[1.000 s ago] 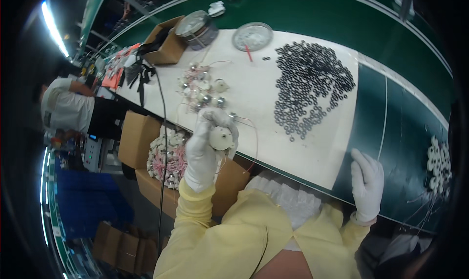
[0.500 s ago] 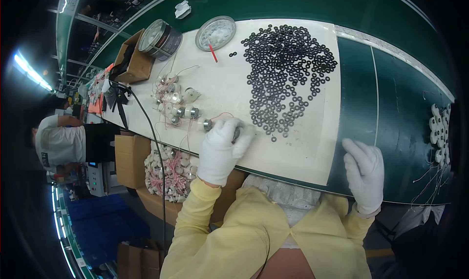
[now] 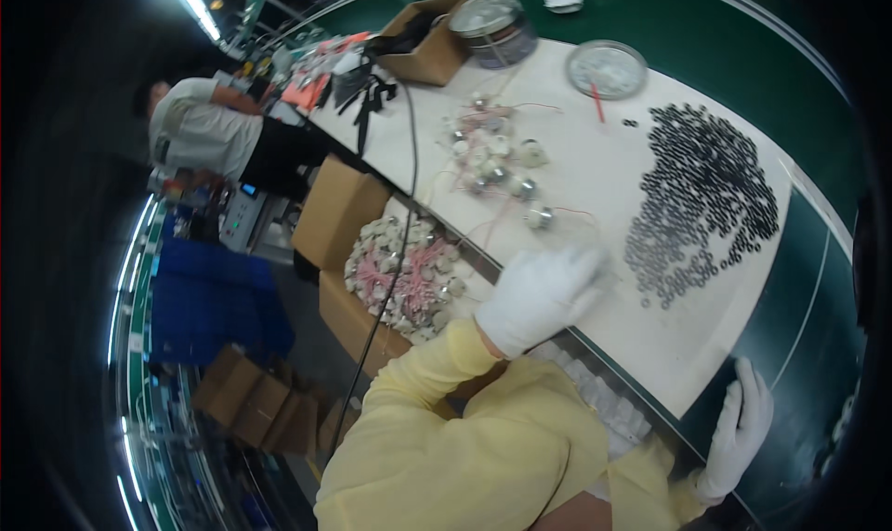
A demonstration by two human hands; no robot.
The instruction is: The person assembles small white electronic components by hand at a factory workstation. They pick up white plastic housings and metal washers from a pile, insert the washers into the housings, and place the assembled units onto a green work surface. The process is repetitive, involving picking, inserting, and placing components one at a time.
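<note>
- Cardboard box point(image 3: 340, 201), with wired white parts point(image 3: 367, 252) inside.
- White-and-silver parts point(image 3: 494, 150) on the white worktop point(image 3: 604, 173), 1 just beyond the left hand point(image 3: 544, 297).
- Left hand: gloved, blurred, fingers curled; cannot tell whether it holds anything.
- Black rings point(image 3: 711, 192) spread rightward.
- Right hand point(image 3: 741, 429): gloved, fingers straight, slightly parted, at the green surface point(image 3: 810, 373).

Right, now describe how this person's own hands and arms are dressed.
The left hand and right hand are both gloved in white, with the fingers covered. The left sleeve and right sleeve are plain pale yellow, long, and reach about to the wrists. I can make out no markings; the left hand is blurred.
</note>
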